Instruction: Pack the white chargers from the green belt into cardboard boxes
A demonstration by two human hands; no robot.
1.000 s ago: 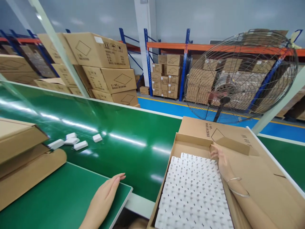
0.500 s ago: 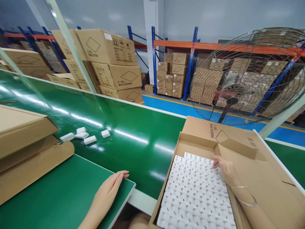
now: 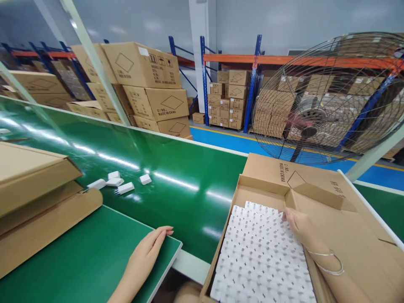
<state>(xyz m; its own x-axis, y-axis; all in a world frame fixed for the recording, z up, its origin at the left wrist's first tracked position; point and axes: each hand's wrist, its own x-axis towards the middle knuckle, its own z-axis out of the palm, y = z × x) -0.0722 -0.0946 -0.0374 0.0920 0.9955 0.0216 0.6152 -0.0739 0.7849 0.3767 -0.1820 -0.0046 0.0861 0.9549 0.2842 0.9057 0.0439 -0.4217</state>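
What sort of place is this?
Probably a factory or warehouse: a long green work surface with loose white plugs, an open carton of white pieces, and racks of boxes behind.

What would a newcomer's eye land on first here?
Probably the open brown cardboard box at lower right, packed with tight rows of small white blocks, with the person's right hand at their far right corner. Next, likely, the big round wire-caged fan beyond it at upper right. Then the loose white plugs on the glossy green surface, left of centre.
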